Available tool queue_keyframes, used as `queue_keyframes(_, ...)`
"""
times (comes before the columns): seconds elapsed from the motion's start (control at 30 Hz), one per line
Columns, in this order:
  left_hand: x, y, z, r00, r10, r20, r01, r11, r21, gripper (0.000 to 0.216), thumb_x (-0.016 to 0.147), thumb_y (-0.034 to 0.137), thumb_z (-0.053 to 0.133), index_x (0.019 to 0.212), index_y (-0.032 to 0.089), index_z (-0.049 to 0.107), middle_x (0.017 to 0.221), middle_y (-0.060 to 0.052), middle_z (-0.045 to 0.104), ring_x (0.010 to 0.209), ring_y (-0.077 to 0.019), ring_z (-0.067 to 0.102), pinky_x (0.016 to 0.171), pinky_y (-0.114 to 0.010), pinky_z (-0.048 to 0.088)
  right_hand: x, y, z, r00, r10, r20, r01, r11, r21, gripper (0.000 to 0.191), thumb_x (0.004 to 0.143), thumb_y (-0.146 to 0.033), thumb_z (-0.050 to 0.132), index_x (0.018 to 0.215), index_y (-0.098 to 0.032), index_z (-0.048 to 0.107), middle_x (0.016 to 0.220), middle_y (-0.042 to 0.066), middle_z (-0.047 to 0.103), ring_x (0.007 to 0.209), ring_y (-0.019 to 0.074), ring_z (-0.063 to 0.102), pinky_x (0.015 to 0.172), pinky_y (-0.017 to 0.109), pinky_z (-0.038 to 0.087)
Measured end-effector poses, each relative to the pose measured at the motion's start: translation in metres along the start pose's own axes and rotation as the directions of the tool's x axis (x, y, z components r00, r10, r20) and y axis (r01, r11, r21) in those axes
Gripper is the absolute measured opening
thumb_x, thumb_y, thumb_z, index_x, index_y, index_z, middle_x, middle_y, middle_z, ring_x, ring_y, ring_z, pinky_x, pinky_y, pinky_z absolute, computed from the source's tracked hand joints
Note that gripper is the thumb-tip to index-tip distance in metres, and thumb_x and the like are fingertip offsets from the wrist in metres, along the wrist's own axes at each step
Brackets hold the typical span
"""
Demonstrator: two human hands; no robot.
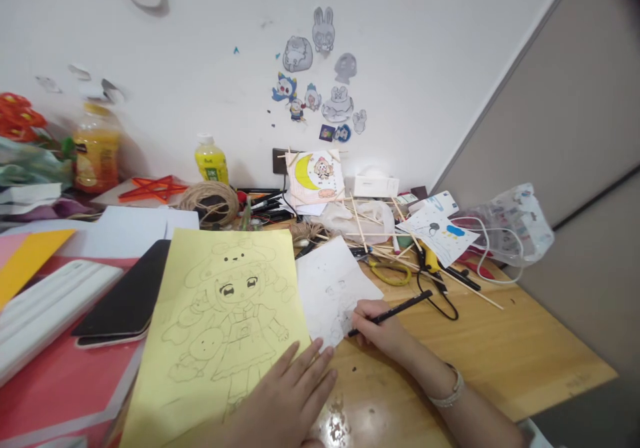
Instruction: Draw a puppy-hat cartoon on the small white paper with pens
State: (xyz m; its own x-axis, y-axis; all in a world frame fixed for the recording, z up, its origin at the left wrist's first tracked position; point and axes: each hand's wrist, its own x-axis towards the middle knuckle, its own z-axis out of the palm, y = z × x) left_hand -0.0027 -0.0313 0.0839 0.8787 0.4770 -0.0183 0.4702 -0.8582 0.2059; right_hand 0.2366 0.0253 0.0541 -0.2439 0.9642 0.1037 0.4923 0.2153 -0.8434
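My right hand [376, 328] grips a black pencil [405, 303], its lower tip at the edge of a small white sheet [320, 276]. Faint sketch lines, eyes among them, show on that sheet. My left hand [295, 395] lies flat with fingers stretched out, across the lower right of a large yellow sheet [155, 375]. Its fingertips reach the bottom of the white sheet. On the yellow paper is a line drawing of a chibi girl [243, 308] in a big hat, with a plush-like figure beside her. My hand covers the lowest part of the drawing.
Yellow-handled scissors [391, 275], thin wooden sticks [359, 225] and a clear plastic bag [520, 228] lie at the back right. A twine roll [209, 201] and two bottles, one yellow-green [211, 159], one orange [96, 148], stand along the wall. A black tablet-like slab [125, 295] lies left.
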Motion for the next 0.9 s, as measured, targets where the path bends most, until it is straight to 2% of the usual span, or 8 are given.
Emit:
queue_keyframes(0.17,0.001,-0.009,0.016,0.999,0.037,0.011,-0.038,0.997,0.063,0.069,0.084,0.03,0.07,0.144,0.013,0.041,0.151,-0.016,0.031,0.139,-0.0348,0.028,0.111,-0.051,0.027,0.0,-0.003,0.0,0.999,0.001,-0.032,-0.002,1.0,-0.016,0.032,0.08,-0.024,0.047,0.048,-0.022,0.041,0.046,-0.003,0.049,0.048,0.0125,0.046,0.05,0.025,0.035)
queue_keyframes(0.27,0.003,-0.019,0.041,0.995,0.096,-0.015,-0.093,0.988,0.122,0.071,0.084,0.036,0.07,0.144,0.011,0.041,0.151,-0.018,0.031,0.138,-0.0384,0.029,0.109,-0.054,0.03,0.0,-0.003,0.0,0.999,0.017,-0.03,-0.016,0.999,0.033,0.032,0.079,-0.026,0.047,0.048,-0.023,0.04,0.045,-0.003,0.049,0.046,0.0123,0.045,0.048,0.025,0.033)
queue_keyframes(0.37,0.005,-0.03,0.07,0.989,0.114,-0.09,-0.095,0.976,0.194,0.073,0.087,0.045,0.064,0.146,0.011,0.037,0.152,-0.019,0.028,0.139,-0.0395,0.026,0.109,-0.055,0.029,0.002,0.001,0.0,0.994,0.054,-0.094,-0.044,0.994,0.099,0.032,0.079,-0.03,0.048,0.05,-0.024,0.038,0.043,-0.004,0.046,0.043,0.0117,0.042,0.045,0.024,0.03)
queue_keyframes(0.47,0.005,-0.034,0.085,0.978,0.145,-0.148,-0.105,0.964,0.246,0.074,0.088,0.05,0.061,0.146,0.01,0.037,0.152,-0.02,0.029,0.139,-0.04,0.026,0.108,-0.055,0.029,0.005,0.004,0.0,0.988,0.076,-0.132,-0.059,0.99,0.127,0.031,0.08,-0.034,0.048,0.052,-0.024,0.038,0.043,-0.005,0.046,0.041,0.0115,0.039,0.043,0.025,0.028)
queue_keyframes(0.57,0.004,-0.03,0.074,0.97,0.167,-0.176,-0.113,0.952,0.283,0.071,0.088,0.049,0.062,0.143,0.008,0.041,0.149,-0.021,0.035,0.136,-0.0408,0.032,0.107,-0.054,0.032,0.006,0.005,0.0,0.995,0.043,-0.095,-0.033,0.994,0.103,0.032,0.082,-0.037,0.049,0.053,-0.024,0.042,0.046,-0.004,0.046,0.043,0.0122,0.041,0.044,0.025,0.03)
queue_keyframes(0.7,0.0,-0.018,0.041,0.972,0.159,-0.172,-0.103,0.95,0.296,0.05,0.1,0.041,0.045,0.14,0.011,0.045,0.146,-0.015,0.043,0.133,-0.0331,0.041,0.106,-0.045,0.035,0.005,0.008,0.0,0.998,-0.016,-0.058,0.02,0.997,0.073,0.032,0.084,-0.037,0.052,0.056,-0.022,0.047,0.053,-0.003,0.049,0.049,0.0131,0.045,0.05,0.026,0.035)
queue_keyframes(0.8,-0.001,-0.011,0.022,0.964,0.167,-0.205,-0.096,0.943,0.317,0.04,0.102,0.032,0.04,0.135,0.01,0.051,0.141,-0.014,0.05,0.129,-0.0306,0.046,0.105,-0.042,0.036,0.006,0.012,0.002,0.996,-0.074,-0.047,0.079,0.992,0.101,0.024,0.084,-0.035,0.055,0.065,-0.021,0.054,0.06,-0.002,0.051,0.055,0.0141,0.047,0.053,0.026,0.036)
queue_keyframes(0.9,-0.001,-0.009,0.015,0.974,0.156,-0.165,-0.094,0.938,0.334,0.039,0.102,0.026,0.038,0.136,0.011,0.049,0.142,-0.013,0.049,0.129,-0.0298,0.046,0.103,-0.041,0.038,0.007,0.017,0.003,0.983,-0.18,-0.04,0.183,0.977,0.112,0.015,0.084,-0.033,0.059,0.074,-0.02,0.06,0.071,0.001,0.056,0.066,0.0165,0.052,0.06,0.027,0.04)
